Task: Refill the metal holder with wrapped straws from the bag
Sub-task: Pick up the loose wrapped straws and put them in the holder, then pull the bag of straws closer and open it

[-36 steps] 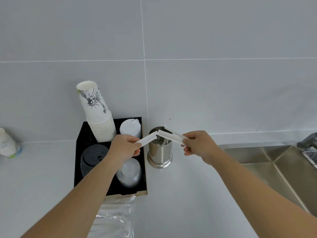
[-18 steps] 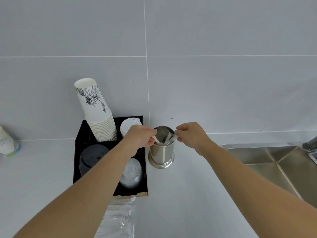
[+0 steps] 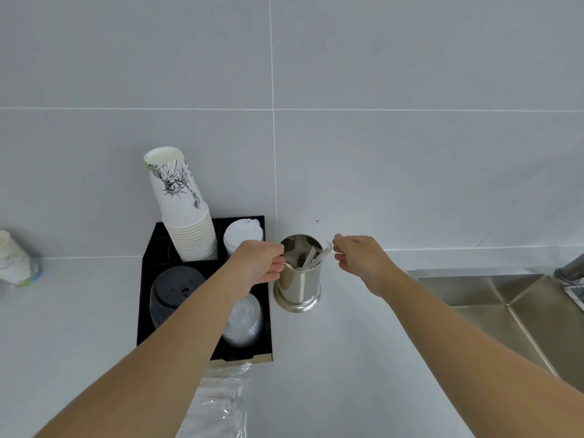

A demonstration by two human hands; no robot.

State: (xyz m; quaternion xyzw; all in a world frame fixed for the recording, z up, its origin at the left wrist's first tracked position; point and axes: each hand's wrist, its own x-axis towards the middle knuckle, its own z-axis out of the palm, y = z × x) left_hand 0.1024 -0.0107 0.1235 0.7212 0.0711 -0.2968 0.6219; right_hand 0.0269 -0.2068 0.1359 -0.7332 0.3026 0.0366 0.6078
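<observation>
Right grip: right hand point(image 3: 360, 262), fingertips pinched on the top end of a wrapped straw point(image 3: 319, 258) leaning in the metal holder point(image 3: 298, 281).
Left grip: left hand point(image 3: 257, 263), fingers curled at the holder's left rim; whether they clamp anything, cannot tell.
Holder: upright on the surface point(image 3: 347, 358), between both grips.
Bag point(image 3: 218, 403): clear plastic, below the left grip.
Cup organiser point(image 3: 143, 311): black, left of the holder.

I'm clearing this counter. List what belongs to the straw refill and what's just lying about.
Job: metal holder; wrapped straws in it; bag; left hand; right hand.

Lying about: paper cup stack; black organizer with lids; sink.
</observation>
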